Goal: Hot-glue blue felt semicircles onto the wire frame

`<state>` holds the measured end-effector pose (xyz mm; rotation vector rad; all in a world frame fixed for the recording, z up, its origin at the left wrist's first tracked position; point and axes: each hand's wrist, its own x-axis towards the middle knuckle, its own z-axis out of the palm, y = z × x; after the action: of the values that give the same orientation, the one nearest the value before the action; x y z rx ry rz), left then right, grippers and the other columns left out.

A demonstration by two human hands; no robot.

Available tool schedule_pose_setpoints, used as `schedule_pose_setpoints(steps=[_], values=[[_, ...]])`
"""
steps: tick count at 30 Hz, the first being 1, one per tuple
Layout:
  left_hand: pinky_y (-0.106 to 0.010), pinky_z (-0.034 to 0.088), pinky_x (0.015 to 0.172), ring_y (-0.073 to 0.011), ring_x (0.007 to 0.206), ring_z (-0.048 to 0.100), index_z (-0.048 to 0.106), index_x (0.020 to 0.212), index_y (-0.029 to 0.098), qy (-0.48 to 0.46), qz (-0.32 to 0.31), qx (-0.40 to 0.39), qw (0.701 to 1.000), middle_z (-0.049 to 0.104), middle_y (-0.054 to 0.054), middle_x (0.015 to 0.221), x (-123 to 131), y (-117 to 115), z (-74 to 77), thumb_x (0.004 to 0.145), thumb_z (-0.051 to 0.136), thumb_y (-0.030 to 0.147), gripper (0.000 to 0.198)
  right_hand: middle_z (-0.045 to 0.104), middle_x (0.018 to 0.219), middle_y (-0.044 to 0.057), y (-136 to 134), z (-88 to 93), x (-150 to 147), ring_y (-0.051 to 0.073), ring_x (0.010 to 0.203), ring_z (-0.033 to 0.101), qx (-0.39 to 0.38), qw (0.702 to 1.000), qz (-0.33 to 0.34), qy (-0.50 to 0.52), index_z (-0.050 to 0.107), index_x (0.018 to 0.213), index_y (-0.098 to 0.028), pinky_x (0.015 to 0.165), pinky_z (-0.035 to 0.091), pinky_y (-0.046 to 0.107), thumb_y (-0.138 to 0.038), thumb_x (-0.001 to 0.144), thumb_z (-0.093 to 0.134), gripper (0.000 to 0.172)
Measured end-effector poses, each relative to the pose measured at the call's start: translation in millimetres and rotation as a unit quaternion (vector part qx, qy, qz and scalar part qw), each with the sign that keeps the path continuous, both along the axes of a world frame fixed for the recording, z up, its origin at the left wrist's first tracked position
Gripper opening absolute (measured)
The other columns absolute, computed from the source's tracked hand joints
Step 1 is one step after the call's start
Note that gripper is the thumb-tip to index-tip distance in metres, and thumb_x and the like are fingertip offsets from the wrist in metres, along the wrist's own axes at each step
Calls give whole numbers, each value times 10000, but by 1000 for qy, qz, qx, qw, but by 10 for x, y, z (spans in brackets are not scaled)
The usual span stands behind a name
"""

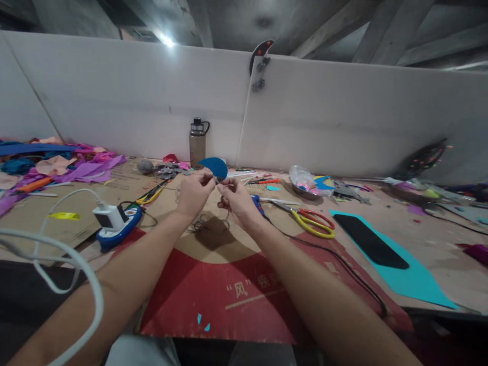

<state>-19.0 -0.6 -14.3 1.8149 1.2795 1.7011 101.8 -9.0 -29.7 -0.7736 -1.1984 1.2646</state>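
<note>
A dark blue, half-round, flat piece stands up between my fingertips above the cardboard. My left hand pinches at the lower edge of this piece with thumb and forefinger. Close beside it, my right hand is closed in a pinch just under the piece's right end; what lies between its fingers is too small to name. Loops of thin grey cord hang or lie below both hands, over the red and brown cardboard sheet. I cannot tell whether the cord reaches my fingers.
Scissors with red and yellow handles lie right of my hands, near a black phone on turquoise sheet. A blue power strip with a white charger stands left. Behind are a bottle, a bowl and a white partition.
</note>
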Motion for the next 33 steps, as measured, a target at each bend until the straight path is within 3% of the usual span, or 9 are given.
schedule_pose_setpoints(steps=[5, 11, 22, 33], values=[[-307, 556, 654, -156, 690, 614, 620, 710, 115, -142, -113, -102, 978, 629, -45, 736, 62, -3, 14, 673, 665, 302, 196, 481, 700, -45, 46, -9, 151, 64, 562, 388, 79, 987, -103, -96, 514, 773, -196, 468, 326, 184, -342, 726, 564, 161], [-360, 570, 685, -171, 730, 639, 575, 693, 106, -209, -173, -157, 950, 629, -54, 754, 124, -30, 24, 639, 703, 243, 195, 470, 648, -40, 110, -45, 235, 87, 570, 397, 114, 970, -173, -128, 539, 770, -190, 505, 336, 214, -352, 743, 559, 166], [-330, 556, 649, -165, 678, 658, 532, 707, 121, -253, -178, -194, 931, 618, -31, 723, 168, -64, 64, 665, 662, 186, 151, 459, 640, -44, 123, -44, 279, 87, 563, 405, 116, 965, -195, -130, 498, 739, -203, 515, 349, 215, -327, 748, 542, 132], [-344, 565, 657, -164, 655, 664, 506, 710, 146, -291, -210, -217, 908, 622, -1, 668, 148, -57, 69, 608, 665, 160, 190, 483, 605, -32, 119, -22, 298, 92, 559, 404, 129, 963, -186, -149, 623, 764, -177, 539, 350, 225, -354, 751, 520, 205]])
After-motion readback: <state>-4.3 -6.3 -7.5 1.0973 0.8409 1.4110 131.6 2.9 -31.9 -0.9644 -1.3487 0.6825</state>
